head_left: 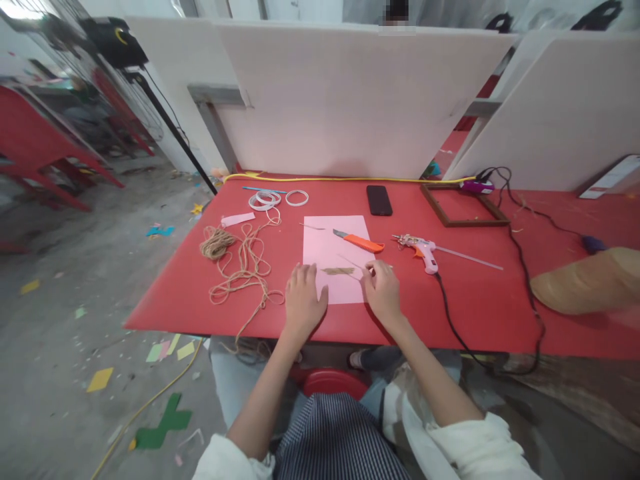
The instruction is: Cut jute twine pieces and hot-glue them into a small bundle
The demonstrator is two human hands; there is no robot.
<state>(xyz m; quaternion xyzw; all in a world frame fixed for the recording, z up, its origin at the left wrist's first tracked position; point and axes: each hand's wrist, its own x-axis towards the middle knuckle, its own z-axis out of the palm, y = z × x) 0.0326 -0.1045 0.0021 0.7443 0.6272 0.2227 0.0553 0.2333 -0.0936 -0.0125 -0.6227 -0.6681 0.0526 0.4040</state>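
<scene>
My left hand [304, 300] rests on the near edge of a pink paper sheet [330, 250], just left of a small bundle of jute strands [339, 271] lying on the sheet. My right hand [383, 290] is at the sheet's right edge, its fingertips close to a thin strand [350, 262]. Whether those fingers pinch it is hard to tell. An orange utility knife [359, 241] lies across the paper's upper right corner. Loose jute twine [245, 267] sprawls left of my left hand, with a small coil [217, 243] at its far end.
On the red table [165, 307] lie a pink hot glue gun [425, 252] with a black cord, a black phone [379, 200], a wooden frame [465, 207] and white tape rolls [265, 199]. White partition boards [345, 100] stand behind. Paper scraps litter the floor.
</scene>
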